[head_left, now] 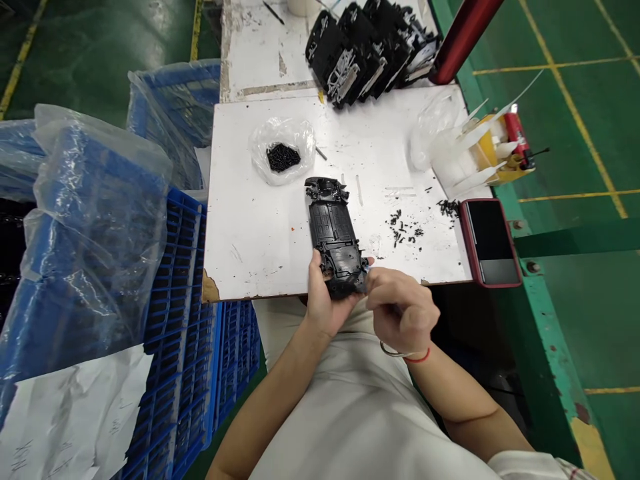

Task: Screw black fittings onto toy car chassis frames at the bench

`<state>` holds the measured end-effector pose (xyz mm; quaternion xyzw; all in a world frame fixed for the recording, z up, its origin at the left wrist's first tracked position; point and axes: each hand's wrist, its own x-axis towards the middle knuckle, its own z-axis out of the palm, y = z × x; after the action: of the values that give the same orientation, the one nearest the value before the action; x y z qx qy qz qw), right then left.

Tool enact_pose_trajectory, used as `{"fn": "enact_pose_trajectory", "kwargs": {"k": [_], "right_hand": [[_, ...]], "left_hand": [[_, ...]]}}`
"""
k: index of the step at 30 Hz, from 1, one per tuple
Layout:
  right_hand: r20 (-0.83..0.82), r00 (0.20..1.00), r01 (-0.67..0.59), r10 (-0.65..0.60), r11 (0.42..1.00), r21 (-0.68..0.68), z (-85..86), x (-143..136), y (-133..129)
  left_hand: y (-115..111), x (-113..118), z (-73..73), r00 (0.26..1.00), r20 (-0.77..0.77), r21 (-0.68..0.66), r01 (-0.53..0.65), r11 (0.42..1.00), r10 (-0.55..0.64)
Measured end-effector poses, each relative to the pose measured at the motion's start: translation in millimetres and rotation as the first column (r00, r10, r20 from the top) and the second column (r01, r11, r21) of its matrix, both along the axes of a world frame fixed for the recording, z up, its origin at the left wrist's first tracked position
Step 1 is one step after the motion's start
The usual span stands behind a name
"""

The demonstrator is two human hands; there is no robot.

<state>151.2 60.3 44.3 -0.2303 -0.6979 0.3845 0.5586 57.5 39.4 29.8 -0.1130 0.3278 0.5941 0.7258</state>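
1. Head view: the left hand (325, 300) holds the near end of a black toy-car chassis (334, 223), the thumb along its left side and the fingers beneath.
2. The chassis is at the near edge of a white work board (260, 247), its far end over the board; whether that end touches the surface cannot be told.
3. The right hand (403, 307) is at the chassis's near right corner, fingers curled in narrowly; whether they pinch something cannot be told. A metallic bangle (395, 351) and a red cord (421, 358) circle that wrist.
4. Beyond the chassis, to its left, a clear plastic bag (260, 143) lies open around a heap of small black screws (283, 157).
5. To the right lie loose black bits (403, 230), then a phone in a red case (490, 233) at the board's edge.
6. Farther back, more black chassis units (345, 57) lean in a row beside a red post (465, 37).
7. On the left stand blue plastic crates (187, 293), partly covered by clear sheeting (90, 207), with creased white paper (75, 413) in front.
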Motion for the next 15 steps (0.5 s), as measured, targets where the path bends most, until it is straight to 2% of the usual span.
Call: {"fn": "enact_pose_trajectory", "kwargs": {"k": [3, 7, 9, 10, 12, 15], "right_hand": [[-0.128, 0.986, 0.101, -0.108, 0.993, -0.061, 1.4, 7, 3], [0.100, 0.947, 0.292, -0.304, 0.949, 0.120, 4.6, 26, 18], [0.071, 0.931, 0.348, -0.358, 0.929, 0.123, 11.7, 36, 25], [-0.005, 0.940, 0.340, -0.341, 0.939, 0.057, 17.5, 40, 28], [-0.186, 0.951, 0.217, -0.248, 0.961, -0.169, 32.6, 47, 31], [-0.354, 0.925, -0.021, -0.136, 0.914, -0.406, 54.3, 50, 29]], "left_hand": [[-1, -2, 0.2, 1.000, 0.024, 0.042, -0.004, 0.999, 0.003], [-1, -6, 3.2, 0.999, 0.015, 0.010, 0.030, 0.999, -0.030], [-1, -6, 3.6, 0.999, 0.001, -0.019, 0.037, 0.999, -0.037], [-1, -6, 3.4, 0.999, -0.006, -0.031, 0.033, 0.999, -0.033], [0, -5, 2.4, 0.999, -0.018, -0.050, 0.032, 0.998, -0.033], [0, -2, -0.2, 0.997, -0.018, -0.046, 0.075, 0.996, -0.076]]}}
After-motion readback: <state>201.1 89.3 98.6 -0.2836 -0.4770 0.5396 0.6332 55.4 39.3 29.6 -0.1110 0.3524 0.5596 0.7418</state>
